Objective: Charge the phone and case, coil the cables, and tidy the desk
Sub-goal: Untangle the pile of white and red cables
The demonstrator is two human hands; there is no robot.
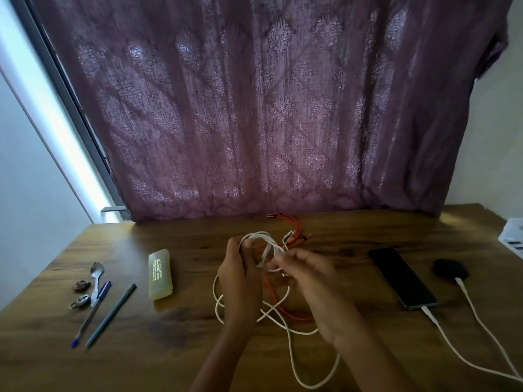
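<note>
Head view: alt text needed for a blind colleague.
The left hand and right hand coil a white cable above a desk, with an orange cable beneath. Right: a phone and black case, each on a white lead. Left: two pens, a spoon, a box.

Person, head view: only two hands and forearms are showing. Left hand (237, 280) and right hand (310, 281) are showing bare. Left forearm (219, 359) and right forearm (368, 363) are running bare to the lower frame edge. Right-hand fingers (280, 261) are blurring; nails are not resolving.
</note>
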